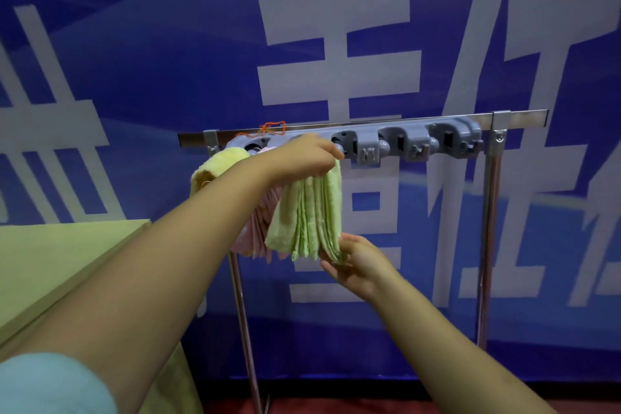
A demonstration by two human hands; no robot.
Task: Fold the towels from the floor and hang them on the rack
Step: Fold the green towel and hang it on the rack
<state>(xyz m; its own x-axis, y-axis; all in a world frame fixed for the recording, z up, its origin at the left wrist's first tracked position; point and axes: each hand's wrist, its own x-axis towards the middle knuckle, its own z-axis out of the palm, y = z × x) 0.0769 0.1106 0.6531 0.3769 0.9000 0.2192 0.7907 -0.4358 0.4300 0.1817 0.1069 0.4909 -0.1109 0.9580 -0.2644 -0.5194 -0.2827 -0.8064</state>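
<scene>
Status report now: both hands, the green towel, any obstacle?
Left hand grips green towel top at rack clip holder. Right hand pinches its bottom edge. No obstacle seen.

Dim, bluish cast — soft motion blur throughout (edges worst), wide-angle bowing, faint shadows.
</scene>
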